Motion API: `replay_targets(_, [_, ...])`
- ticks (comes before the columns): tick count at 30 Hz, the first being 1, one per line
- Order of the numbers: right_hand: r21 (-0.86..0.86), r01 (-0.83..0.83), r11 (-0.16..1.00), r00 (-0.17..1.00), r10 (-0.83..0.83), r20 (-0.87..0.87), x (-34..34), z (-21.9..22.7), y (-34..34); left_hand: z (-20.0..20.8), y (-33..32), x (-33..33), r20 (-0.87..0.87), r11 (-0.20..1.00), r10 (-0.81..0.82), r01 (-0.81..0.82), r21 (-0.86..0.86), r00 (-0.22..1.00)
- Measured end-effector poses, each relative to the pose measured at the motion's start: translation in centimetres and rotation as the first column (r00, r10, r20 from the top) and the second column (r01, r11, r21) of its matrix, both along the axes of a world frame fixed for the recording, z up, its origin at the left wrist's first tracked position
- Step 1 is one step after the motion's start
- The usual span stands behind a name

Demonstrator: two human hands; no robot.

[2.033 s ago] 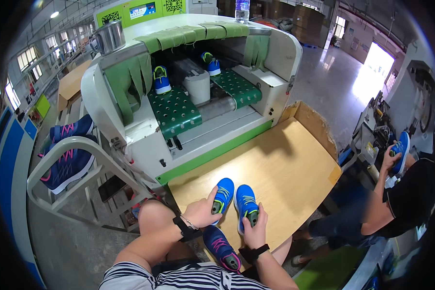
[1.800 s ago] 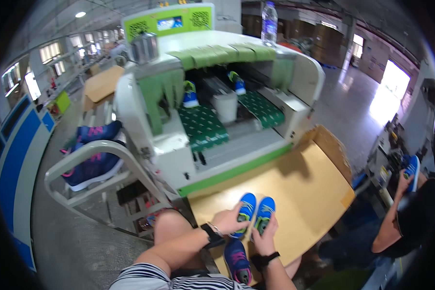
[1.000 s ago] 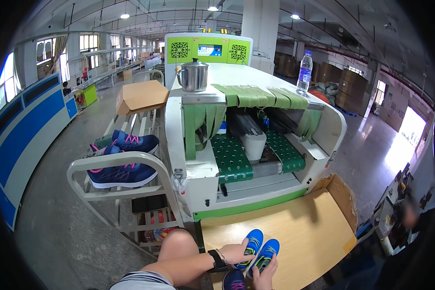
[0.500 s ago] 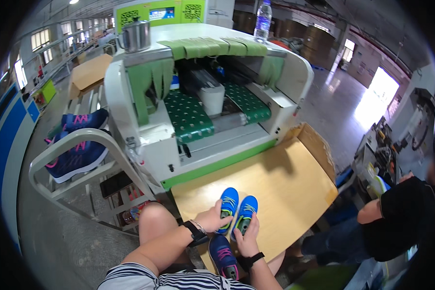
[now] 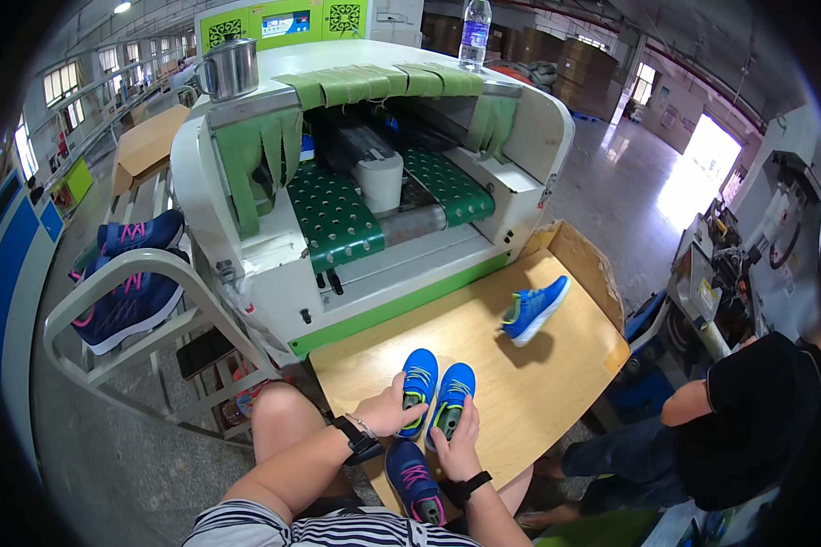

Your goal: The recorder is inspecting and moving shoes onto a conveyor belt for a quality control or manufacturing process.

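Note:
Two bright blue sneakers with lime-green linings stand side by side on the wooden board, toes pointing away from me. My left hand (image 5: 382, 409) grips the left blue sneaker (image 5: 419, 376) at its heel opening. Wrapped round the side of the right blue sneaker (image 5: 454, 390) is my right hand (image 5: 457, 445). A navy sneaker with pink laces (image 5: 414, 478) lies just below them, close to my body. Farther right, another blue sneaker (image 5: 535, 308) is tilted over the board with a shadow beneath it; whether it touches the board I cannot tell.
The wooden board (image 5: 410, 314) adjoins a white machine with green perforated belts (image 5: 334, 217). Navy sneakers (image 5: 135, 284) rest on a metal rack (image 5: 80, 305) at left. A co-worker in a black shirt (image 5: 748, 410) is at right. A metal cup (image 5: 231, 70) and water bottle (image 5: 474, 36) stand on the machine.
A third blue sneaker has appeared over the right part of the board; earlier a blue shoe was by the co-worker's hands. My hands stay on the same two sneakers. The view has shifted slightly.

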State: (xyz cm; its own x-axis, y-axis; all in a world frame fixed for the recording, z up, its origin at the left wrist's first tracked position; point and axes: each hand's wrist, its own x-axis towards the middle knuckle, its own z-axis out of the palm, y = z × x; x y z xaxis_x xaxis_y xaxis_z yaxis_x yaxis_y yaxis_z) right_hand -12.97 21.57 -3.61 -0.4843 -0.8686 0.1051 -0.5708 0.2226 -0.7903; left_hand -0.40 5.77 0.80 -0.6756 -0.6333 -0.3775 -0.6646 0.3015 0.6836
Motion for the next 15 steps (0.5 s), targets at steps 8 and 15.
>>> replay_targets(8, [-0.018, 0.017, 1.0, 1.0, -0.018, -0.023, 0.0, -0.1, 0.1, 0.2, 0.1, -0.2, 0.017, 1.0, 0.003, -0.002, -0.02, 1.0])
replay_targets(15, [0.069, 0.001, 0.998, 0.949, -0.023, 0.314, -9.3, 1.0, -3.6, -0.7, -0.6, 0.0, 0.058, 0.999, -0.024, 0.027, -0.041, 0.998])
